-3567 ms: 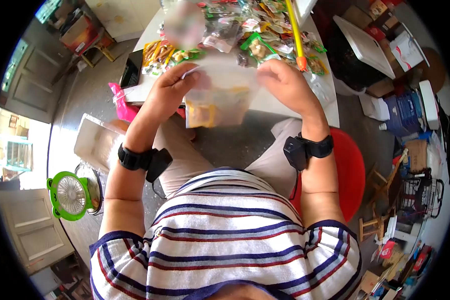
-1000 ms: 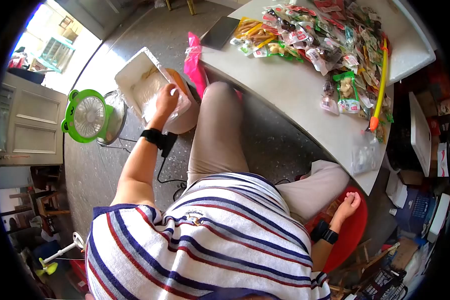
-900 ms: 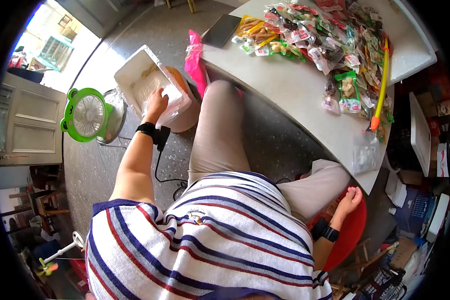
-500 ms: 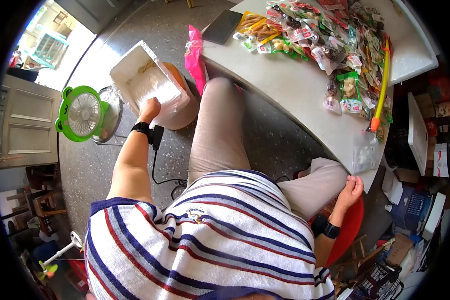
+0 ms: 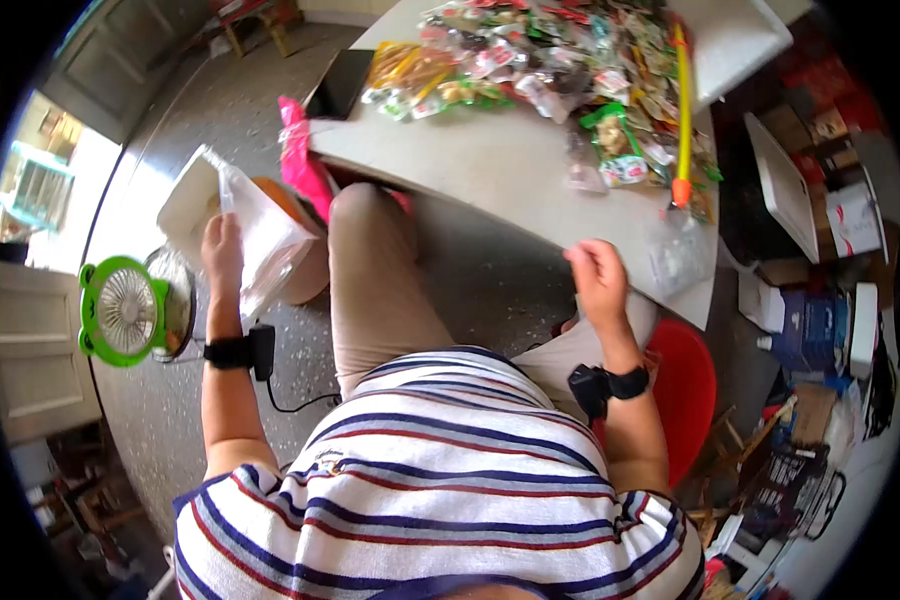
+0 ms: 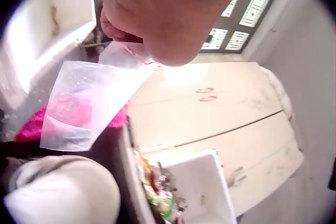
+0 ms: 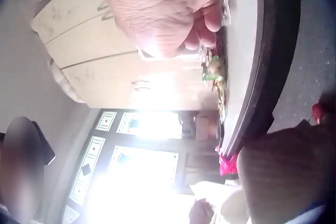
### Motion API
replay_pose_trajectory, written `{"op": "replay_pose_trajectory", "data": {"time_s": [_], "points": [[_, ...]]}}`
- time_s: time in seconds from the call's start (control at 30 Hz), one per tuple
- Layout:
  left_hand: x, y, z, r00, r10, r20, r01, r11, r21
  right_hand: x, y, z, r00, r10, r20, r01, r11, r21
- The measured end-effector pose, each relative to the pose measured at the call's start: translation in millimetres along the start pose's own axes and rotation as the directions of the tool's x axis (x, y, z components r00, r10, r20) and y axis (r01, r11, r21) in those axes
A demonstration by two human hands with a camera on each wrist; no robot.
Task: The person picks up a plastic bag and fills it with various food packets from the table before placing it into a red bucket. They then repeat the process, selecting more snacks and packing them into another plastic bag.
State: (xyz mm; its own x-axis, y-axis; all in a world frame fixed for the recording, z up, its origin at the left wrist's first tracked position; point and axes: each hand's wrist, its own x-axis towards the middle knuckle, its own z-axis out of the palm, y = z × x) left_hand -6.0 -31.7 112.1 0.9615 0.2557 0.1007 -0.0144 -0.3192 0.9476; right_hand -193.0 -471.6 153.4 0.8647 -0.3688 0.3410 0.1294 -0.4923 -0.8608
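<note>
My left hand [image 5: 223,250] pinches a clear plastic bag [image 5: 268,222] beside the white foam box [image 5: 188,196], left of my knee. In the left wrist view the bag [image 6: 79,103] hangs flat and see-through from the curled fingers of my left hand [image 6: 157,16]. My right hand [image 5: 602,285] is raised near the table's front edge, its fingers loosely bent and holding nothing. The right wrist view shows the back of my right hand [image 7: 163,14] with small food packets [image 7: 214,69] beyond it.
A pile of snack packets [image 5: 510,55] covers the back of the white table [image 5: 410,150]. A yellow stick with an orange tip [image 5: 682,120], a dark flat tablet [image 5: 341,85] and clear bags [image 5: 678,258] lie there too. A green fan [image 5: 125,310] stands left; a red stool [image 5: 685,390] is right.
My left hand has drawn a clear bag up from the foam box. My right hand has risen from beside the red stool toward the table front, and the head view has swung right.
</note>
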Motion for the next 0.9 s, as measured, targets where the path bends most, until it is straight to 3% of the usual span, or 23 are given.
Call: {"op": "replay_pose_trajectory", "data": {"time_s": [0.03, 0.13, 0.17, 0.2, 0.23, 0.3, 0.37, 0.4, 0.43, 0.5, 0.53, 0.63, 0.67, 0.7, 0.77, 0.83, 0.87, 0.9], "points": [[0, 11, 4, 0.997, 0.046, 0.058, -0.038, 0.99, -0.133, 8, -17, 9, 0.997, -0.041, 0.062, 0.042, 0.999, -0.02], [-19, 62, 47, 0.94, 0.329, 0.088, -0.325, 0.944, -0.063, 26, -22, 38, 0.97, -0.079, 0.229, 0.075, 0.997, 0.03], [-26, 73, 63, 0.887, 0.448, 0.111, -0.447, 0.894, -0.037, 31, -17, 55, 0.979, -0.009, 0.204, -0.035, 0.977, 0.211], [-37, 87, 80, 0.87, 0.445, 0.211, -0.442, 0.895, -0.066, 38, -19, 63, 0.956, -0.016, 0.293, -0.044, 0.979, 0.199], [-50, 102, 96, 0.843, 0.44, 0.308, -0.434, 0.896, -0.093, 43, -25, 74, 0.958, 0.02, 0.287, -0.108, 0.95, 0.294], [-74, 120, 130, 0.803, 0.426, 0.418, -0.468, 0.884, -0.001, 52, -39, 92, 0.954, 0.088, 0.286, -0.221, 0.852, 0.475], [-92, 130, 161, 0.758, 0.397, 0.518, -0.508, 0.857, 0.087, 56, -43, 101, 0.929, 0.159, 0.334, -0.326, 0.781, 0.533], [-97, 123, 176, 0.73, 0.411, 0.547, -0.509, 0.86, 0.033, 56, -42, 102, 0.912, 0.194, 0.362, -0.378, 0.74, 0.557], [-102, 122, 188, 0.7, 0.424, 0.574, -0.506, 0.862, -0.02, 56, -39, 101, 0.908, 0.224, 0.354, -0.394, 0.743, 0.54], [-109, 131, 197, 0.687, 0.282, 0.669, -0.331, 0.942, -0.058, 55, -28, 98, 0.896, 0.291, 0.335, -0.432, 0.746, 0.508], [-111, 136, 199, 0.699, 0.229, 0.677, -0.289, 0.957, -0.025, 54, -23, 93, 0.892, 0.294, 0.344, -0.441, 0.736, 0.513], [-102, 103, 219, 0.788, 0.043, 0.614, 0.018, 0.995, -0.094, 50, -18, 82, 0.899, 0.357, 0.254, -0.438, 0.718, 0.541], [-96, 97, 221, 0.825, 0.046, 0.563, 0.059, 0.984, -0.167, 51, -5, 81, 0.893, 0.379, 0.242, -0.448, 0.707, 0.547], [-89, 101, 219, 0.858, 0.07, 0.509, -0.009, 0.993, -0.121, 53, -5, 78, 0.877, 0.412, 0.248, -0.477, 0.679, 0.558], [-84, 105, 219, 0.85, 0.226, 0.476, -0.215, 0.973, -0.08, 55, -7, 74, 0.84, 0.476, 0.262, -0.531, 0.618, 0.579], [-101, 119, 218, 0.785, 0.209, 0.583, -0.33, 0.938, 0.108, 57, -1, 76, 0.834, 0.465, 0.295, -0.541, 0.59, 0.599], [-112, 122, 217, 0.702, 0.403, 0.588, -0.566, 0.816, 0.117, 57, -1, 82, 0.834, 0.465, 0.297, -0.536, 0.552, 0.639], [-121, 127, 222, 0.671, 0.41, 0.618, -0.65, 0.727, 0.222, 58, -2, 85, 0.833, 0.464, 0.3, -0.529, 0.511, 0.677]]}}
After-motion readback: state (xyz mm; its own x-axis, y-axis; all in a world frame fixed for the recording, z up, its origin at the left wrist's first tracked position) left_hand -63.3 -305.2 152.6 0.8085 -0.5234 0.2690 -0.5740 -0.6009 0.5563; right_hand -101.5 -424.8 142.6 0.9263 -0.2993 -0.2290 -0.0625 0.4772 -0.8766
